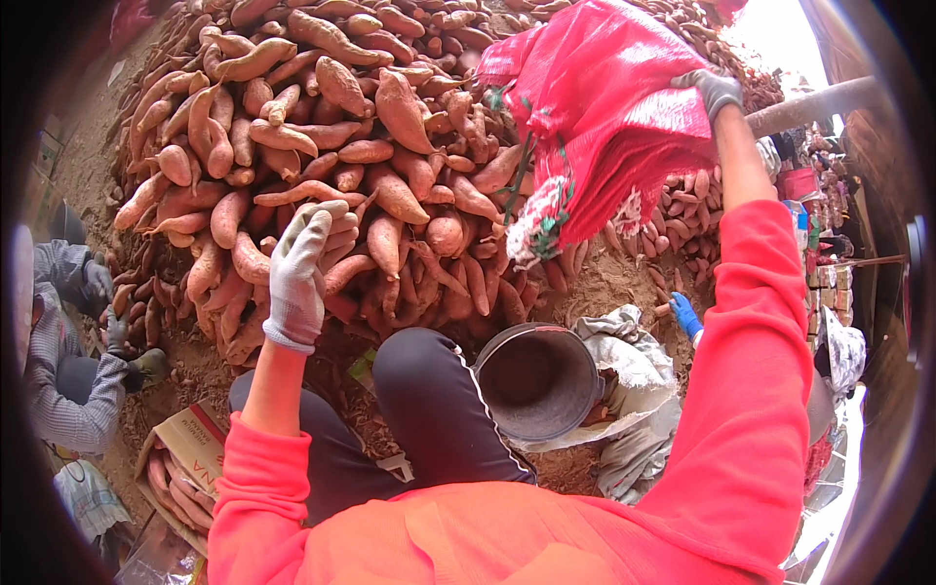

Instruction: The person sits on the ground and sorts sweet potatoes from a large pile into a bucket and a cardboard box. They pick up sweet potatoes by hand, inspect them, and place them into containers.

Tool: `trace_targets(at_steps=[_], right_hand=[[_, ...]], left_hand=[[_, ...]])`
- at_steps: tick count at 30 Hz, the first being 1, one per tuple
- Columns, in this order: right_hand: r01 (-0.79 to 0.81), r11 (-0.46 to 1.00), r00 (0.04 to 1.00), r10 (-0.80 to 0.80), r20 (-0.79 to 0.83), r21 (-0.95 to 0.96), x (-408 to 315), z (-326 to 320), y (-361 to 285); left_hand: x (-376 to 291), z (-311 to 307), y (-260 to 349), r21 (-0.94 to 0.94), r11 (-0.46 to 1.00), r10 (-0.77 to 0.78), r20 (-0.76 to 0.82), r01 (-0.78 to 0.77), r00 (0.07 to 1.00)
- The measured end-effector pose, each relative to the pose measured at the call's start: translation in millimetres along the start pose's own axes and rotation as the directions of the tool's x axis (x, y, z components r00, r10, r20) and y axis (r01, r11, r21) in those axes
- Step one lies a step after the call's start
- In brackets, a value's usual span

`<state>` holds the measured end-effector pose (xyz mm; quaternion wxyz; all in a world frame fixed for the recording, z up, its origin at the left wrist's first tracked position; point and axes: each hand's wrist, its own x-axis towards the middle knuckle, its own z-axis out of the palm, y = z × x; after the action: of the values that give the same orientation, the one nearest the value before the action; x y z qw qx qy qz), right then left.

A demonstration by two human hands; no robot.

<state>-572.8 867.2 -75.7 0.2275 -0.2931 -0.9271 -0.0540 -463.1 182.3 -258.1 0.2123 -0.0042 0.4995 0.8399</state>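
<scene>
My right hand [709, 91], in a grey work glove, grips the edge of a red woven plastic sack [607, 110]. The sack hangs out over the sweet potatoes, its frayed white end and green ties dangling low. My left hand [303, 270], gloved in pale grey, is raised with nothing in it, fingers slightly bent and thumb apart, in front of the big heap of sweet potatoes [395, 183]. Between my right knee and a white woven sack [643, 365] a black bucket [537, 380] leans with its mouth towards the heap; its inside is dark.
A cardboard carton [186, 446] at lower left holds sweet potatoes. Beside the heap's left edge a co-worker with gloved hands [106, 307] sits low. Another person's blue-gloved hand [686, 316] reaches in at right. A thick pole [812, 106] slants in from the upper right.
</scene>
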Motion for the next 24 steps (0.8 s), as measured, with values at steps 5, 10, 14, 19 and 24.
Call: trace_targets(at_steps=[5, 10, 14, 19, 24], right_hand=[[-0.016, 0.981, 0.997, 0.029, -0.067, 0.194, 22, -22, -122], [0.193, 0.969, 0.980, -0.183, -0.074, 0.154, -30, -15, -248], [0.504, 0.625, 0.817, -0.568, -0.095, 0.596, -27, 130, -204], [-0.135, 0.495, 0.733, -0.533, 0.423, 0.858, -185, 146, -216], [0.039, 0.832, 0.781, -0.371, 0.503, 0.553, -297, 169, -88]], left_hand=[[-3, -16, 12, 0.095, 0.995, 0.031, -0.103, -0.021, 0.994], [-5, -21, 15, 0.143, 0.990, 0.001, -0.145, 0.020, 0.989], [9, -5, 10, 0.070, 0.997, 0.025, -0.012, -0.024, 1.000], [-19, 1, 12, 0.144, 0.990, 0.016, -0.038, -0.010, 0.999], [-34, 16, 8, 0.202, 0.979, -0.028, 0.048, 0.018, 0.998]])
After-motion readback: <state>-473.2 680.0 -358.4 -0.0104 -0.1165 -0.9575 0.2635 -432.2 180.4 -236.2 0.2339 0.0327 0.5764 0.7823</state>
